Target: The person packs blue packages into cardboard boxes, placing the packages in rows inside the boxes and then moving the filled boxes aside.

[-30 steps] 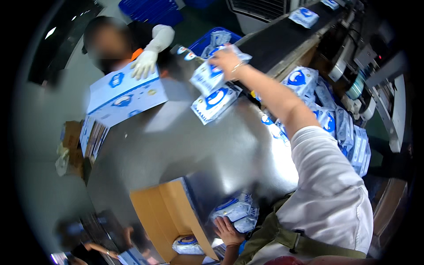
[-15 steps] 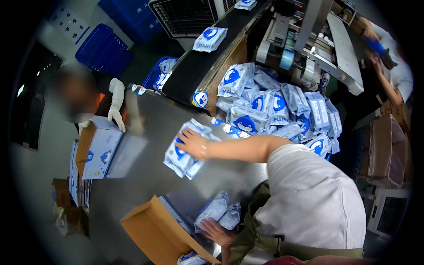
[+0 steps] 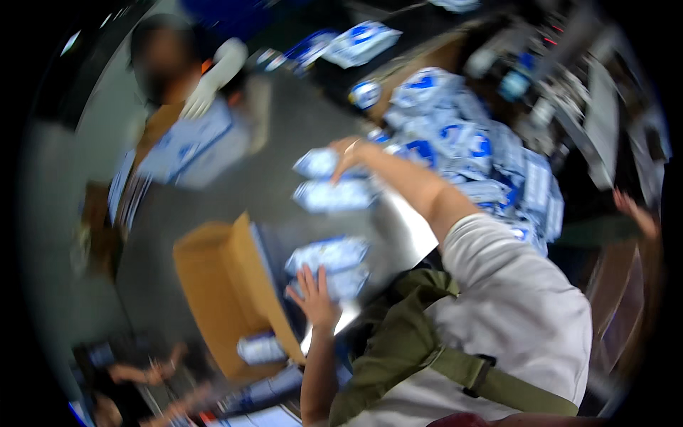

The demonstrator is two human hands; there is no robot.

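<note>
Tabletop (image 3: 242,188) separates right hand (image 3: 347,158) on packs (image 3: 336,198), grip unclear, from left hand (image 3: 316,306) spread beside carton edge (image 3: 266,292)

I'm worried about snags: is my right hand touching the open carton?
Apart: the head view shows grey tabletop between the right hand and the open carton.

The right grip (image 3: 351,156) partly hides two blurred packets (image 3: 333,198); the top edge crops another packet (image 3: 456,5).
</note>
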